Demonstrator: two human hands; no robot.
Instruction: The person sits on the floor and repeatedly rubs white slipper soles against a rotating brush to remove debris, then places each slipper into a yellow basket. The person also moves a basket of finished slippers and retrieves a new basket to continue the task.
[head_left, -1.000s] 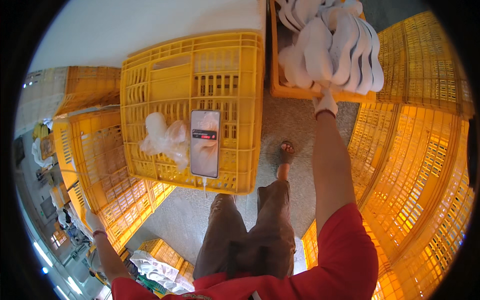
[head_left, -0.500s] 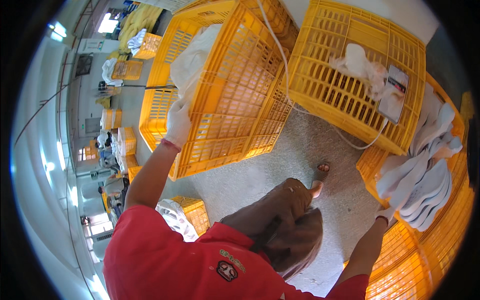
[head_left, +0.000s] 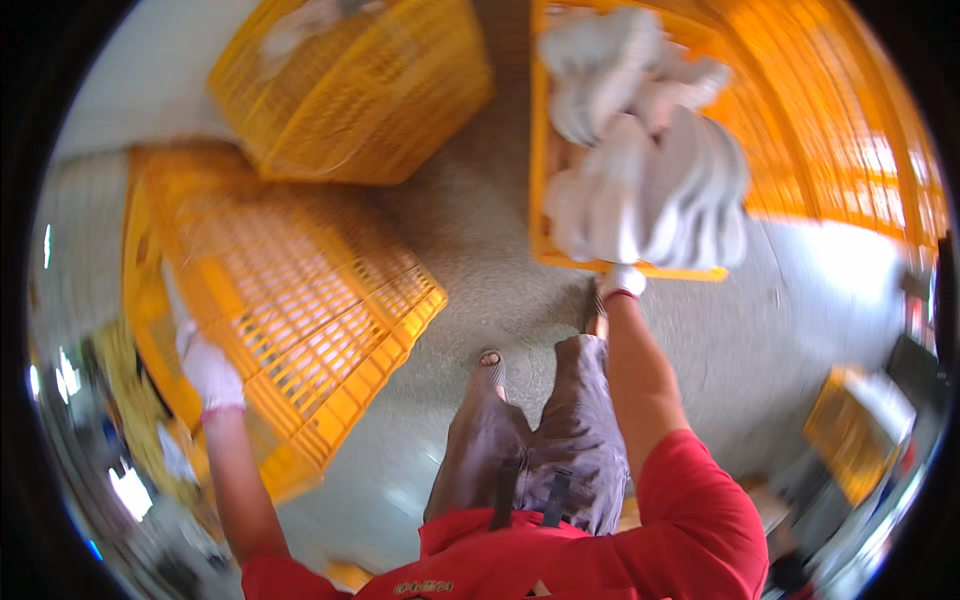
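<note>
My left hand (head_left: 210,372), in a white glove, reaches the top edge of a tall yellow lattice crate (head_left: 300,320) on the left. A thin pale strip shows just beyond its fingers, which are smeared by motion. My right hand (head_left: 625,281), also gloved, is closed at the near rim of another yellow crate (head_left: 541,200) at the upper right; its fingertips are hidden there. That crate is heaped with white shoe soles (head_left: 690,185), several of them stacked in a row on edge.
A third yellow crate (head_left: 370,100) stands upside down at the upper left with whitish material (head_left: 300,38) on top. Large yellow crates (head_left: 780,90) rise behind the soles. Grey floor (head_left: 480,270) lies between the crates. Another yellow crate (head_left: 855,430) stands far right.
My view has turned right, so the crates appear further left and the crate of soles is nearly straight ahead. Both hands remain at their crates' edges; the left one is now blurred.
</note>
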